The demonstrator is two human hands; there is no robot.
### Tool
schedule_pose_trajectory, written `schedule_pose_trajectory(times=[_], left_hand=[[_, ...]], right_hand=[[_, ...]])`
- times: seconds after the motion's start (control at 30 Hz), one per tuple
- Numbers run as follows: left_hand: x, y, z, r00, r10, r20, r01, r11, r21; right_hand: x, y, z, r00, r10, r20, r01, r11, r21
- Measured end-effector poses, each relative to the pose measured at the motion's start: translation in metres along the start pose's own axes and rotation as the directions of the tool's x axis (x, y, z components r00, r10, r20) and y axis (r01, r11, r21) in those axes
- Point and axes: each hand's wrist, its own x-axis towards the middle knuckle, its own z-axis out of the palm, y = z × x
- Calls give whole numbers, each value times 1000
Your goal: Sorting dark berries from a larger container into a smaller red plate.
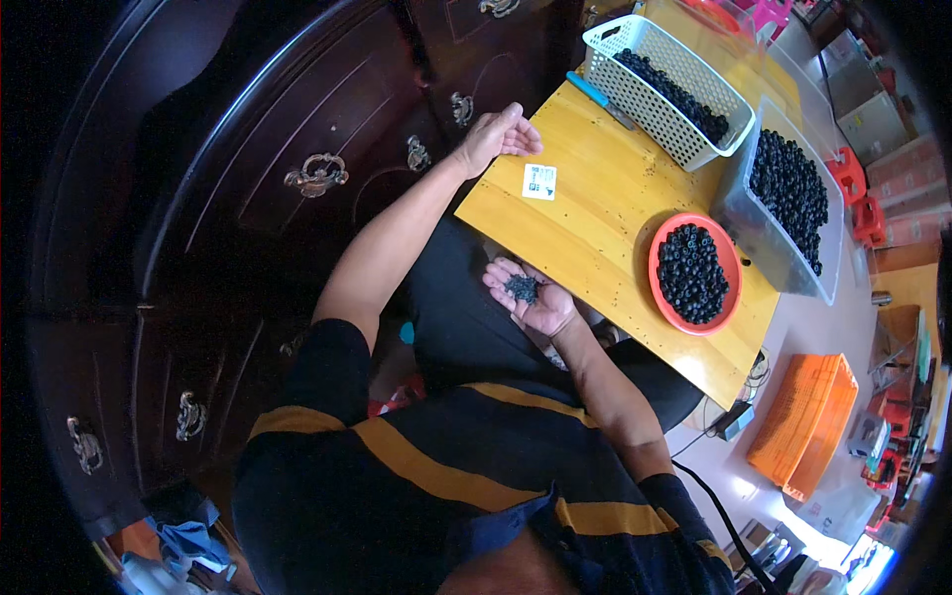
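My left hand (pixel 501 137) is at the left edge of the yellow wooden table (pixel 585 188), palm side turned in and fingers stretched out, with nothing seen in them. Close by on the table lies a small white printed card (pixel 538 182). Below the table's near edge, over my lap, my right hand (pixel 543 309) is turned palm up. Its slightly curled fingers and palm cradle a small heap of dark bits (pixel 521 288), too small to name. A red-orange bowl (pixel 653 263) of black round pieces (pixel 692 273), berries or beads, stands near the table's right corner.
A white perforated basket (pixel 635 99) and a clear plastic bin (pixel 739 198) hold more black pieces. A blue-handled knife (pixel 587 89) lies beside the basket. Dark crumbs dot the tabletop. Dark wooden drawers (pixel 268 188) stand at left; an orange crate (pixel 793 426) sits on the floor at right.
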Motion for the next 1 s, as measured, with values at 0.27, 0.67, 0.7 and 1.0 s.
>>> schedule_pose_trajectory(times=[0.27, 0.67, 0.7, 1.0], left_hand=[[-40, -19, 31, 999, 40, 0, -39, 989, 143], [-88, -7, 143, 946, 163, 281, -126, 981, -147], [-65, 6, 149, 961, 128, 246, -80, 977, -197], [142, -11, 159, 971, 51, 232, -77, 992, 104]], right_hand=[[10, -7, -2, 997, 0, 74, -7, 996, 88], [-26, -9, -26, 977, -93, 193, 84, 995, 54], [-30, -12, -26, 983, -77, 167, 61, 994, 95], [-71, -22, -22, 988, -153, 35, 150, 986, 69]])
